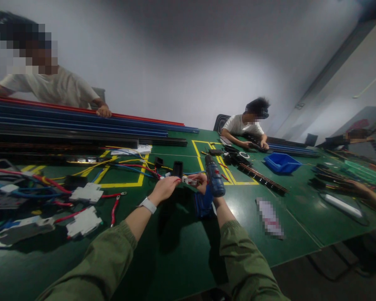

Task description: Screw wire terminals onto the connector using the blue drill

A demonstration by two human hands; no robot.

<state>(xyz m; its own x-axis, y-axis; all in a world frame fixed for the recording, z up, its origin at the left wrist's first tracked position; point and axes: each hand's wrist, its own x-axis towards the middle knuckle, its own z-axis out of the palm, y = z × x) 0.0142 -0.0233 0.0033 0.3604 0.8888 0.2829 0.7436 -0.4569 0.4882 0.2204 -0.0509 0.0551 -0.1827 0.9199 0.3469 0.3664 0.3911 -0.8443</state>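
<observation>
My left hand (166, 187) is closed in a pinch on a small white part (190, 181) held above the green table (181, 251). Beside it, my right hand (204, 183) is wrapped round the grip of a blue cordless drill (213, 180), whose nose points toward that part. A white watch sits on my left wrist. Both sleeves are olive green. A black block (177, 169) stands just beyond my hands.
White breakers (87, 193) and red, blue and yellow wires (50, 184) lie at the left. Long blue, red and black rails (81, 123) run along the far left. Yellow tape marks boxes (219, 165). A blue bin (282, 163) sits at the right. Other people work at the far edges.
</observation>
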